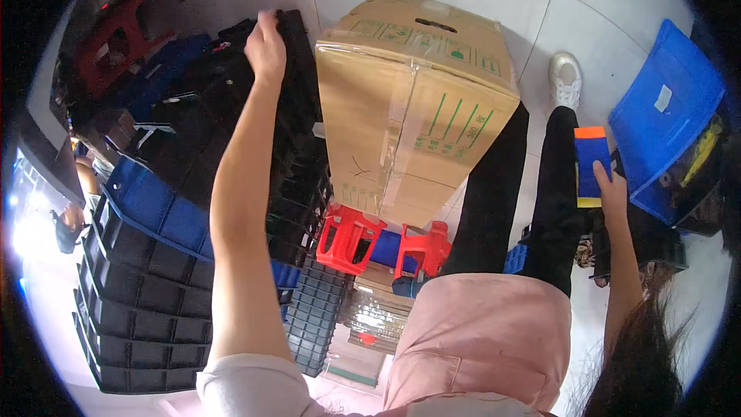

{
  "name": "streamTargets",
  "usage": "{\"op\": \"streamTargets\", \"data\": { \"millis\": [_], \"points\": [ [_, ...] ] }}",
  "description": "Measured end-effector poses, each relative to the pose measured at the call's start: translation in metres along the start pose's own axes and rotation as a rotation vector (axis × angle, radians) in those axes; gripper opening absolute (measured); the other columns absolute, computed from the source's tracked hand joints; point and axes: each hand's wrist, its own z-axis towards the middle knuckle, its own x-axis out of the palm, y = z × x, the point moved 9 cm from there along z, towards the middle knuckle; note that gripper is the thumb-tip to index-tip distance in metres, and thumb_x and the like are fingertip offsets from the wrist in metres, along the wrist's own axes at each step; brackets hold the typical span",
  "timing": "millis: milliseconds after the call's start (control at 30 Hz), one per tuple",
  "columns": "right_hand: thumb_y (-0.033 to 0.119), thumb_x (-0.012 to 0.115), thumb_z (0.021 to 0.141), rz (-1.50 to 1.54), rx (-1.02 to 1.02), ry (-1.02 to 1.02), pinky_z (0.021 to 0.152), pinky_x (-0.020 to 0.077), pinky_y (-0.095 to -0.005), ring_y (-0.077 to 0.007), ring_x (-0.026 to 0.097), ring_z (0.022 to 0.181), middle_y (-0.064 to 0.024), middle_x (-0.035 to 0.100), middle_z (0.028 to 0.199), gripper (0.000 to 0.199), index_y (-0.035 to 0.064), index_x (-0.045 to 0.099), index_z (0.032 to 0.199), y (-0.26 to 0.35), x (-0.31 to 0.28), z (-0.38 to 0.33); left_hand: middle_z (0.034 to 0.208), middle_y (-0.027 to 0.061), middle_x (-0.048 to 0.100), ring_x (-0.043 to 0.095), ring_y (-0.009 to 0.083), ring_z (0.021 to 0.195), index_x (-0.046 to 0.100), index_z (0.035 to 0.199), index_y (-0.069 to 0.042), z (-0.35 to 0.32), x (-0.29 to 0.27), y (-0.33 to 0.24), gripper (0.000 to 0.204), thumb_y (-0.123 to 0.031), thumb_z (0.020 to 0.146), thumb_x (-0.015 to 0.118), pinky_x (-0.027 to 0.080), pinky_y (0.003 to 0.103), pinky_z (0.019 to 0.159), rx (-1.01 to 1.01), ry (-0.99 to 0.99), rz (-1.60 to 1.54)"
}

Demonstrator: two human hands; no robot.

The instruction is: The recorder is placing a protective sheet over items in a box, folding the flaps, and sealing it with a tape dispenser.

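Observation:
My right hand (613, 189) grips a flat blue rectangular piece (588, 158) with an orange end and a yellow end, held beside my right leg. My left arm reaches forward, and my left hand (266, 50) is over the dark crates (293, 69), left of the cardboard box. Its fingers look loosely extended, slightly blurred, with nothing visible in them. Between my arms stands a large taped cardboard box (363, 108) with green printing and a handle slot. Red plastic stools (351, 239) show at its near end.
Stacked black crates (147, 293) fill the left side, with a blue bin edge (162, 208) among them. At right a blue bin (664, 100) stands on pale floor tiles (594, 23). A red stool (116, 46) is at the far left. My white shoe (566, 81) is beyond the box's right side.

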Motion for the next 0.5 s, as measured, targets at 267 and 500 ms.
{"op": "streamTargets", "data": {
  "millis": [267, 500],
  "points": [
    [0.036, 0.060, 0.086, 0.068, 0.024, -0.015, 0.067, 0.0454, -0.0281, -0.0099, 0.056, 0.071, -0.0048, 0.064, 0.078, 0.042, -0.0045, 0.065, 0.093, -0.002, -0.001, -0.010, 0.128, 0.0183, 0.048, 0.042, 0.0349, 0.121, 0.045, 0.125, 0.002, -0.097, 0.086, -0.092, 0.044, -0.027, 0.093, 0.043, 0.036, 0.043, 0.100, 0.712, 0.485, 0.742],
    [0.035, 0.062, 0.085, 0.127, 0.064, 0.005, 0.068, 0.0457, -0.0268, -0.0093, 0.057, 0.072, -0.0055, 0.065, 0.081, 0.041, -0.0053, 0.065, 0.093, 0.003, 0.014, -0.032, 0.140, 0.0162, 0.033, 0.032, 0.0310, 0.130, 0.033, 0.136, -0.007, -0.072, 0.138, -0.095, 0.065, -0.055, 0.092, 0.030, 0.028, 0.048, 0.104, 0.843, 0.560, 0.788]
  ]
}}
